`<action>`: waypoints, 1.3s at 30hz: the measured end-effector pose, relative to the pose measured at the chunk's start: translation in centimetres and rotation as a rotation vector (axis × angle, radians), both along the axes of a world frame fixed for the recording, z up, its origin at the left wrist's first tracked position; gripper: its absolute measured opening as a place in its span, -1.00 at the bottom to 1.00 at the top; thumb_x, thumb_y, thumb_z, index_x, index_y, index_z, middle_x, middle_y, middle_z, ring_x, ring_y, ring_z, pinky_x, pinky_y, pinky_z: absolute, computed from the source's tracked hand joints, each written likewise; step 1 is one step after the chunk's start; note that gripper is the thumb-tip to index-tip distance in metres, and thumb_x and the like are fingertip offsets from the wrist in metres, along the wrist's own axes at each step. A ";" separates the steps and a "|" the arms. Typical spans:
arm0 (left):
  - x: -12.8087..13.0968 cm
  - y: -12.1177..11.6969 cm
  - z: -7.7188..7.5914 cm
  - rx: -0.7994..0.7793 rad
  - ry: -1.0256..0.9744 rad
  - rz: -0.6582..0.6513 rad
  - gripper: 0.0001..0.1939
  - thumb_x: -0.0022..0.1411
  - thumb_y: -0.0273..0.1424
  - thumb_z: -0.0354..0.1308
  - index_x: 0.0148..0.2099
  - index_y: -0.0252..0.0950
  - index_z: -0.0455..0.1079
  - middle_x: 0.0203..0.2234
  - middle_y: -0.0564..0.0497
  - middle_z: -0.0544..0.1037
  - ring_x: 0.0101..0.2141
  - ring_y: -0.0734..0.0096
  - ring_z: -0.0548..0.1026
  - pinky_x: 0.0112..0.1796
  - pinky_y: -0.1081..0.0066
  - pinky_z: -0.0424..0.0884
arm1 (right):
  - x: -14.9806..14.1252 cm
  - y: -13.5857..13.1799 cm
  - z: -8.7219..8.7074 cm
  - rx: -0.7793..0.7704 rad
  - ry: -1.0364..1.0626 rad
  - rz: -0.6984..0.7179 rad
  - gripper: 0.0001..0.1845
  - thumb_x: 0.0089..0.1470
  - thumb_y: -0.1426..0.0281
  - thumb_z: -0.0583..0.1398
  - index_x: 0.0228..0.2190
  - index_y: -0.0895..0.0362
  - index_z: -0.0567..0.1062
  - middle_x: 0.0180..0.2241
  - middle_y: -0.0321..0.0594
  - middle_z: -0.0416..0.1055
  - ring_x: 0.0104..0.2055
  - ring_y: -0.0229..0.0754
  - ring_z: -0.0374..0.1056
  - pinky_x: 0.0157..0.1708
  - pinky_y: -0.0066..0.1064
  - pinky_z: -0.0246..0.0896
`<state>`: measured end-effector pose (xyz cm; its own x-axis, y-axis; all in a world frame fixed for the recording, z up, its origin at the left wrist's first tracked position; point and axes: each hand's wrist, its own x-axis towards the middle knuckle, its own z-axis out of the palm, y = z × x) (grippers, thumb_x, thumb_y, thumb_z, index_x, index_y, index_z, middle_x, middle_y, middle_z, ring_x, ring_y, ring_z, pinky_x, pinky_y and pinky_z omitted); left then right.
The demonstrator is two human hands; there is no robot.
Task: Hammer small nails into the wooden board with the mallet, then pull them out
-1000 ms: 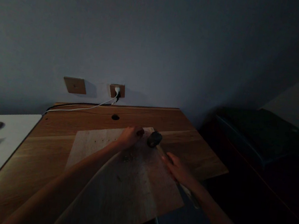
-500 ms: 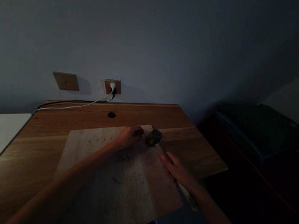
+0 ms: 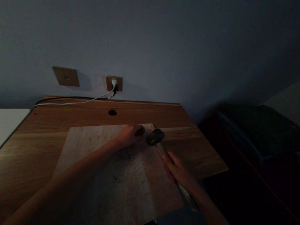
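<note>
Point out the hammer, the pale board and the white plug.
Hammer [image 3: 155,137]: head view, on its dark head.
Pale board [image 3: 130,199]: head view, on its bare surface.
White plug [image 3: 114,82]: head view, on its body.

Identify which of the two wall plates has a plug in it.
The right-hand wall plate: a white plug sits in it, trailing a white cable. The left-hand wall plate shows no plug.

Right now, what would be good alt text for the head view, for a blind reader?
A person's right hand grips a hammer by its handle, its head beside the curled left hand, over a pale board on a wooden desk. Small thin pieces lie on the board; it is too dark to tell whether the left hand holds anything.
</note>
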<state>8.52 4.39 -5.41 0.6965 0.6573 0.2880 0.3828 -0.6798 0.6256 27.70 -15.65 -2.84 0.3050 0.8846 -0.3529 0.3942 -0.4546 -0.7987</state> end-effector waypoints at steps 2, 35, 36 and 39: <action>0.0 0.0 0.1 -0.012 -0.007 0.002 -0.77 0.12 -0.57 0.23 -0.15 -0.30 0.56 -0.26 -0.07 0.63 -0.25 0.26 0.58 -0.13 0.30 0.49 | 0.0 0.0 -0.1 0.007 -0.005 0.000 -0.51 0.21 -0.07 0.13 -0.11 0.08 0.39 -0.63 -0.51 0.20 -0.68 -0.31 0.12 -0.69 -0.48 -0.04; 0.3 0.8 -0.7 -0.030 -0.028 0.059 -0.83 0.17 -0.45 0.29 -0.16 -0.29 0.60 -0.22 -0.08 0.57 -0.22 0.26 0.57 -0.15 0.34 0.49 | 0.3 0.9 1.3 0.057 0.055 0.010 -0.48 0.18 -0.14 0.11 -0.20 0.06 0.39 -0.61 -0.52 0.17 -0.73 -0.37 0.01 -0.74 -0.50 -0.13; 0.3 0.9 -0.7 -0.032 -0.027 0.050 -0.86 0.18 -0.47 0.28 -0.18 -0.29 0.60 -0.23 -0.08 0.57 -0.23 0.27 0.57 -0.14 0.34 0.49 | 0.3 1.1 1.4 0.062 0.061 0.012 -0.48 0.18 -0.14 0.11 -0.20 0.06 0.38 -0.61 -0.52 0.17 -0.73 -0.38 0.00 -0.74 -0.50 -0.14; 0.3 0.9 -0.6 -0.041 -0.024 0.006 -0.83 0.19 -0.54 0.24 -0.20 -0.28 0.62 -0.25 -0.08 0.59 -0.23 0.27 0.57 -0.12 0.34 0.49 | 0.2 2.0 2.0 0.068 0.070 0.018 -0.47 0.16 -0.15 0.10 -0.20 0.06 0.37 -0.61 -0.54 0.16 -0.75 -0.39 -0.02 -0.76 -0.50 -0.16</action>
<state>8.81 5.31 -6.02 0.6858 0.6727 0.2776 0.3710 -0.6513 0.6619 27.90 -13.70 -0.84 0.2659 0.9123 -0.3114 0.3436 -0.3915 -0.8536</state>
